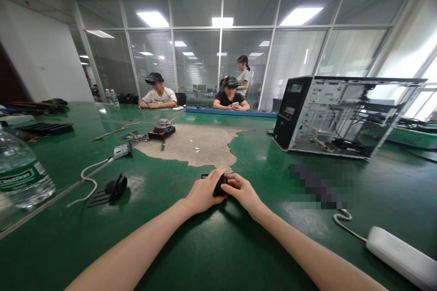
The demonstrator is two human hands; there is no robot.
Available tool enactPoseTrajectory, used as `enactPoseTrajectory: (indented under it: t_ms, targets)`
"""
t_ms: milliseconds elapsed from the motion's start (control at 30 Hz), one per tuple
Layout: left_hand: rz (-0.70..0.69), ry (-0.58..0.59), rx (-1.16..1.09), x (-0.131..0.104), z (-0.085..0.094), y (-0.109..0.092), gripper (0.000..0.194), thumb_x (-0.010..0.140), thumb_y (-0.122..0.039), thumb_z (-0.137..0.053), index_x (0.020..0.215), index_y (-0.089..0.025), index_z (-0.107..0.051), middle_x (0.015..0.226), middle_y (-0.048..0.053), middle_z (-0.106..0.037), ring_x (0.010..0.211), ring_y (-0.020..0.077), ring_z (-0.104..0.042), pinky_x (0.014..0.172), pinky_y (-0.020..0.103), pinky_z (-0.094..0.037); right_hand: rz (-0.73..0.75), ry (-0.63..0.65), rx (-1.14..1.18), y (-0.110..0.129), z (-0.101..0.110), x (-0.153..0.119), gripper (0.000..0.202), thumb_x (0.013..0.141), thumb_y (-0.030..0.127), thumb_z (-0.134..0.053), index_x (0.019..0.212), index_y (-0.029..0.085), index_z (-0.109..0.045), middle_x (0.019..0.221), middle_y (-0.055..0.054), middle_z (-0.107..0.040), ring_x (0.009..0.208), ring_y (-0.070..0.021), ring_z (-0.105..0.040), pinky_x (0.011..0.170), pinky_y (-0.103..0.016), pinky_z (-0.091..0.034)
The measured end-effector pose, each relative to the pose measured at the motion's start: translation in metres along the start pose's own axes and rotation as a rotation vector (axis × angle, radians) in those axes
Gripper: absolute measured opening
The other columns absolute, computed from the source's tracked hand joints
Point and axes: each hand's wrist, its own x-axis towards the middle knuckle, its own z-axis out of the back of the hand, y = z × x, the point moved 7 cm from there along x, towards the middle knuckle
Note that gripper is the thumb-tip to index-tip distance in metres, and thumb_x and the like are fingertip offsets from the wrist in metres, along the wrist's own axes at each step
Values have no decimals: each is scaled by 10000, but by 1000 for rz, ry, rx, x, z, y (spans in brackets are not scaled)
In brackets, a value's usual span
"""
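A small black part (pixel 219 187) is held between both hands just above the green table (pixel 191 254), near the middle of the view. My left hand (pixel 205 191) wraps over its left side, with the fingers across its top. From the right, my right hand (pixel 243 191) grips it with thumb and fingers. Much of the part is hidden by the fingers, so its full shape cannot be made out. Beyond the hands a bare tan patch (pixel 205 145) of the tabletop carries a few white scraps.
An open computer case (pixel 295 113) stands at the right, near a white power adapter (pixel 399 254). Left are a water bottle (pixel 23 173), a black bracket (pixel 116 186), a metal box with cable (pixel 123 150) and a round cooler (pixel 163 128). Several people are across the table.
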Motion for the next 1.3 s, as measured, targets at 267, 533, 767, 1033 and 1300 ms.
enactPoseTrajectory:
  t_ms: [267,533,767,1033,1300]
  targets:
    - [16,6,44,2,-4,2,618,667,-306,-560,1188,-267,-230,1196,28,-417,918,206,-545,747,332,-441,55,-55,-35,-3,3,-1,279,696,386,-545,910,207,-536,874,-25,-590,785,-145,-557,717,-287,-446]
    - [17,7,38,1,-5,3,604,667,-292,-561,1176,-261,-235,1173,31,-424,912,203,-543,749,316,-432,-43,-18,-2,-10,5,3,297,686,402,-552,886,183,-548,875,-27,-573,742,-128,-544,719,-298,-453]
    - [-33,-19,22,1,-4,2,576,659,-279,-572,1145,-255,-264,1151,24,-438,887,206,-545,720,315,-438,93,33,-103,0,4,1,257,693,362,-561,878,189,-516,874,-17,-571,797,-142,-549,728,-287,-445]
    - [-37,-33,5,0,-2,0,584,647,-250,-584,1140,-256,-270,1146,24,-439,892,206,-543,719,311,-436,94,12,-95,2,2,1,248,698,399,-545,834,196,-497,809,-11,-578,758,-143,-555,682,-285,-454]
    - [-40,-27,21,1,-4,2,588,660,-278,-579,1153,-251,-259,1158,34,-431,891,208,-544,720,318,-441,44,25,-157,-6,5,5,281,706,396,-534,879,175,-518,856,-31,-575,745,-138,-554,710,-304,-454]
